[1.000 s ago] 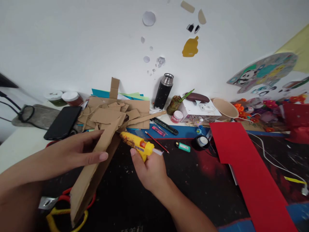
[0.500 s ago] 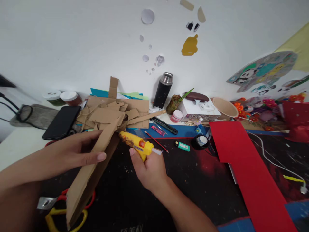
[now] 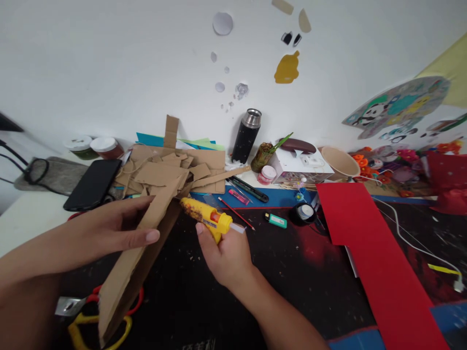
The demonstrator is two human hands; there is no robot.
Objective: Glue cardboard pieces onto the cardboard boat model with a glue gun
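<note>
Upright black flask (image 3: 246, 138); apparently a lighter (image 3: 277, 220).

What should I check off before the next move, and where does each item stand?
1. Right hand has a firm hold on the yellow plastic glue gun: ok, wrapped around its grip.
2. Translucent glue stick loaded: ok, sticking out of the gun's rear.
3. Left hand supports the long folded brown cardboard piece: ok, thumb on the near side.
4. Left fingers clear of the nozzle: cannot tell, partly hidden behind the cardboard.
5. Gun hot: cannot tell, nothing visible shows it.
6. Area under the cardboard's near end free: not ok, red and yellow scissor handles lie there.
</note>
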